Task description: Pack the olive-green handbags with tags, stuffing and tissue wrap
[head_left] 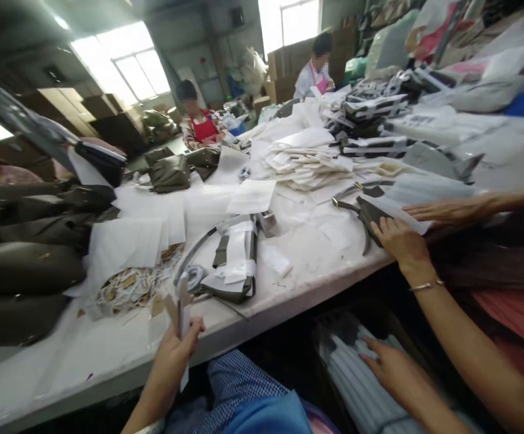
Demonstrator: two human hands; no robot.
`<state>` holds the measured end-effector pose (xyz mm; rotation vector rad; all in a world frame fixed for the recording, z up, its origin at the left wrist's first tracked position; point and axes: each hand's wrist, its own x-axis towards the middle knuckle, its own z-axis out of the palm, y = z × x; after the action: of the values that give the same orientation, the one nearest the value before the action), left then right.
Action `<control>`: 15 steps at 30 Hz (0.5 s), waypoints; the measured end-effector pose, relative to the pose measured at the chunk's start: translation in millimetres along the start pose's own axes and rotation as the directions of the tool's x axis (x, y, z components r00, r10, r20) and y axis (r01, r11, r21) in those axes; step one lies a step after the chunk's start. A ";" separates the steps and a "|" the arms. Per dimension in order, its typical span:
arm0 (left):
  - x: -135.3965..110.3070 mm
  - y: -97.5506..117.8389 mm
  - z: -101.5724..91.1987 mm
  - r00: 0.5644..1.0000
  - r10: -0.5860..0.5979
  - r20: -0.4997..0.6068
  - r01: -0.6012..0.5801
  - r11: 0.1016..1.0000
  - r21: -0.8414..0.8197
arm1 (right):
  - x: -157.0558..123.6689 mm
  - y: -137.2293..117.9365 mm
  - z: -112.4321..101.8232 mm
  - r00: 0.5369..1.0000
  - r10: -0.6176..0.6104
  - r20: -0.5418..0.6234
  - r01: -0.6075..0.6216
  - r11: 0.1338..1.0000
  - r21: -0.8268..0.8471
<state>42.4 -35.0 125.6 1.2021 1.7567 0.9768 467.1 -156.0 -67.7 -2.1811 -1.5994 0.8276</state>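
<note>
My left hand (pixel 174 355) is closed round a thin bundle of paper tags (pixel 179 307), held upright at the near edge of the white table (pixel 108 355). Below the table edge, my right hand (pixel 388 364) lies with fingers stretched out on a stack of pale grey wrapped packs (pixel 356 386); it grips nothing. A dark green bag strap wrapped in white paper (pixel 237 259) lies on the table just beyond my left hand. Beside it is a pile of loose tags (pixel 131 286).
A co-worker at the right, with a bracelet on one wrist, has both hands (pixel 400 238) on a dark bag piece and white paper. Dark green bags (pixel 22 265) are stacked at the left. White paper piles (pixel 307 160) fill the middle. Two more people work at the far end.
</note>
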 end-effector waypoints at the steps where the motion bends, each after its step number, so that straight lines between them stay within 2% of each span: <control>1: 2.7 2.9 14.4 0.999 0.004 0.044 -0.004 1.000 0.001 | 10.3 -29.6 -4.1 0.987 -0.161 -0.022 0.162 0.985 0.063; 3: 8.4 8.9 43.5 0.979 0.018 0.204 -0.024 0.999 0.024 | 31.2 -85.3 -11.2 0.910 -0.411 -0.051 0.414 0.898 0.152; 4: 10.9 12.0 57.3 0.950 0.035 0.312 -0.052 0.998 0.046 | 43.5 -108.0 -14.5 0.877 -0.467 -0.112 0.480 0.863 0.160; 7: 16.6 19.8 91.5 0.803 0.075 0.591 -0.167 0.981 0.103 | 90.6 -148.2 -23.2 0.802 -0.517 -0.300 0.569 0.814 0.115; 8: 18.5 21.8 100.2 0.773 0.074 0.631 -0.185 0.976 0.112 | 108.2 -153.6 -25.3 0.785 -0.518 -0.341 0.577 0.811 0.097; 9: 21.0 23.6 107.6 0.760 0.067 0.646 -0.187 0.975 0.118 | 125.3 -156.4 -26.5 0.774 -0.520 -0.362 0.582 0.809 0.081; 12: 35.8 30.2 126.3 0.794 0.036 0.606 -0.128 0.986 0.108 | 164.6 -158.1 -24.2 0.777 -0.505 -0.375 0.555 0.831 0.030; 15: 65.0 41.8 147.8 0.832 0.044 0.554 -0.085 0.995 0.049 | 177.2 -158.0 -17.1 0.784 -0.459 -0.418 0.485 0.873 -0.051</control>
<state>174.2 61.7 92.4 1.4258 1.2977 0.5221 394.4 63.9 -12.9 -1.6393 -1.7409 0.2258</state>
